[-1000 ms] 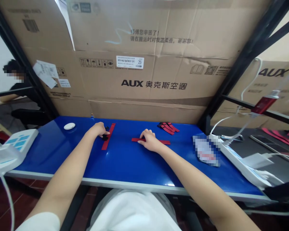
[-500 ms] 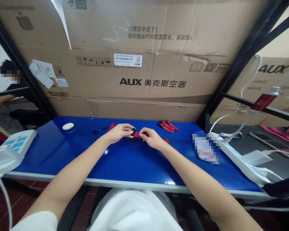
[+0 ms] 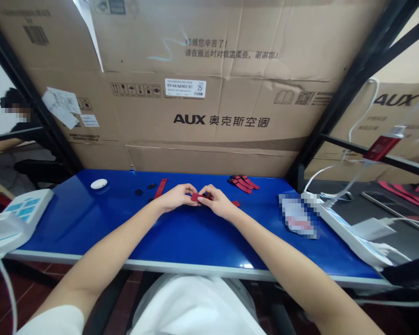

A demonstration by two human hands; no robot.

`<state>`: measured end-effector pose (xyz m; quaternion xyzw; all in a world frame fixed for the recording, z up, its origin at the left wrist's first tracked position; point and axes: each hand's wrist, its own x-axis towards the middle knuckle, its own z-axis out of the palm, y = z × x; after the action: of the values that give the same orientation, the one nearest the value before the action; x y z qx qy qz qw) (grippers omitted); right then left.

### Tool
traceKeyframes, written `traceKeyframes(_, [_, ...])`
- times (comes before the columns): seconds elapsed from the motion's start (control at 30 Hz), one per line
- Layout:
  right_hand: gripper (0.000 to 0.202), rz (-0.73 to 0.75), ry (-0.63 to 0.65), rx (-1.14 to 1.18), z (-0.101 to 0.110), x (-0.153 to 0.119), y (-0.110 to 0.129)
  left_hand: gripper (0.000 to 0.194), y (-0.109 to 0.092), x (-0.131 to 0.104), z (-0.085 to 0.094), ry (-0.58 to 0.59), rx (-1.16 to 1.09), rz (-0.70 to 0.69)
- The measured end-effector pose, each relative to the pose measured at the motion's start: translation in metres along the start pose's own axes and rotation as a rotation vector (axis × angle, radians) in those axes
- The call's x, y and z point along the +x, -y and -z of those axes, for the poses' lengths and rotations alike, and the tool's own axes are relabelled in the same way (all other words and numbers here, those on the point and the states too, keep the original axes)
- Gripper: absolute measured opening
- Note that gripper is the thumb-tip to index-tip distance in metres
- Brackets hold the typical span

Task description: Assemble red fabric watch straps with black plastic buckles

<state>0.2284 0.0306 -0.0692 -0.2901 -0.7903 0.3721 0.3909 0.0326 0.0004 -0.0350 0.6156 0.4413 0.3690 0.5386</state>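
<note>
Close together over the middle of the blue table point(image 3: 195, 237), both my hands pinch one red strap point(image 3: 195, 197). My left hand point(image 3: 177, 197) grips its left end between thumb and fingers. Fingers of my right hand point(image 3: 217, 200) are closed on it from the other side, with a small dark part, perhaps a buckle, mostly hidden in them. A red piece point(image 3: 236, 204) shows just past my right hand. Left of my left hand lies another red strap point(image 3: 161, 188), beside small black plastic pieces point(image 3: 151, 185).
Several red straps with black ends point(image 3: 243, 183) lie at the back right. A white round case point(image 3: 98, 184) and a white power strip point(image 3: 28, 214) are at left; another power strip point(image 3: 349, 232) stands right. A large cardboard box point(image 3: 202, 149) walls the back. A person point(image 3: 21, 116) sits far left.
My hands have come closer together. The right hand has moved left, and the dark part is now at the right hand instead of in the left fingers. The red strap appears folded or turned.
</note>
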Motion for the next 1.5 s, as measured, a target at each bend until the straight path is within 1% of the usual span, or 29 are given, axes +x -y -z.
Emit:
traceKeyframes(0.07, [0.021,-0.06,-0.042,0.037,0.004,0.001,-0.003,0.029,-0.012,-0.008,0.024,0.018,0.318,-0.013])
traceKeyframes(0.1, [0.022,-0.091,-0.065,0.079,0.007,0.001,-0.004,0.025,-0.019,-0.014,0.04,-0.032,0.503,-0.028])
traceKeyframes(0.13, [0.022,-0.118,-0.084,0.122,0.01,0.002,-0.005,0.02,-0.024,-0.02,0.058,-0.125,0.664,-0.036])
traceKeyframes(0.17, [0.023,-0.143,-0.097,0.163,0.012,0.002,-0.006,0.017,-0.028,-0.027,0.074,-0.182,0.796,0.008])
traceKeyframes(0.2, [0.024,-0.167,-0.111,0.203,0.015,0.002,-0.006,0.018,-0.03,-0.033,0.09,-0.193,0.893,0.065])
traceKeyframes(0.23, [0.024,-0.188,-0.123,0.238,0.017,0.002,-0.006,0.02,-0.031,-0.039,0.103,-0.185,0.957,0.135])
traceKeyframes(0.3, [0.026,-0.215,-0.141,0.278,0.02,0.002,-0.006,0.025,-0.028,-0.047,0.12,-0.092,1.009,0.255])
traceKeyframes(0.33, [0.027,-0.219,-0.148,0.284,0.021,0.002,-0.006,0.025,-0.025,-0.05,0.124,-0.056,1.005,0.285])
traceKeyframes(0.4, [0.028,-0.213,-0.148,0.287,0.021,0.002,-0.007,0.023,-0.019,-0.05,0.126,-0.014,0.974,0.303])
traceKeyframes(0.5, [0.031,-0.224,-0.09,0.336,0.019,0.001,-0.006,0.02,-0.013,-0.043,0.117,-0.051,0.891,0.262])
traceKeyframes(0.57, [0.032,-0.233,-0.021,0.331,0.017,-0.001,-0.004,0.023,-0.011,-0.036,0.104,-0.104,0.733,0.174])
traceKeyframes(0.63, [0.029,-0.211,0.043,0.267,0.014,-0.003,-0.001,0.028,-0.01,-0.028,0.084,-0.131,0.48,0.049])
traceKeyframes(0.7, [0.026,-0.173,0.078,0.196,0.011,-0.005,0.003,0.036,-0.009,-0.021,0.059,-0.113,0.237,-0.057])
traceKeyframes(0.8, [0.021,-0.119,0.101,0.122,0.008,-0.007,0.01,0.041,-0.005,-0.013,0.023,-0.073,0.019,-0.104])
traceKeyframes(0.87, [0.02,-0.074,0.11,0.1,0.009,-0.008,0.014,0.041,-0.002,-0.01,0.007,-0.06,-0.053,-0.11])
traceKeyframes(0.9, [0.019,-0.054,0.113,0.095,0.01,-0.009,0.015,0.04,-0.001,-0.009,0.003,-0.059,-0.073,-0.106])
traceKeyframes(0.97, [0.019,-0.027,0.115,0.086,0.012,-0.009,0.017,0.038,0.001,-0.008,0.0,-0.063,-0.089,-0.089])
traceKeyframes(1.07, [0.019,0.001,0.125,0.059,0.015,-0.009,0.019,0.033,0.002,-0.007,0.002,-0.081,-0.108,-0.08])
traceKeyframes(1.17, [0.02,0.024,0.13,0.054,0.017,-0.008,0.02,0.033,0.003,-0.006,0.002,-0.116,-0.185,-0.09])
traceKeyframes(1.27, [0.02,0.023,0.123,0.068,0.016,-0.007,0.018,0.033,0.005,-0.005,-0.003,-0.09,-0.229,-0.081])
traceKeyframes(1.37, [0.019,-0.022,0.076,0.185,0.012,-0.005,0.014,0.036,0.008,-0.005,-0.01,-0.04,-0.25,-0.06])
traceKeyframes(1.43, [0.02,-0.048,0.025,0.33,0.008,-0.004,0.011,0.037,0.01,-0.005,-0.014,-0.041,-0.277,-0.045])
traceKeyframes(1.5, [0.022,-0.056,0.007,0.405,0.003,-0.005,0.009,0.035,0.012,-0.005,-0.018,-0.049,-0.308,-0.025])
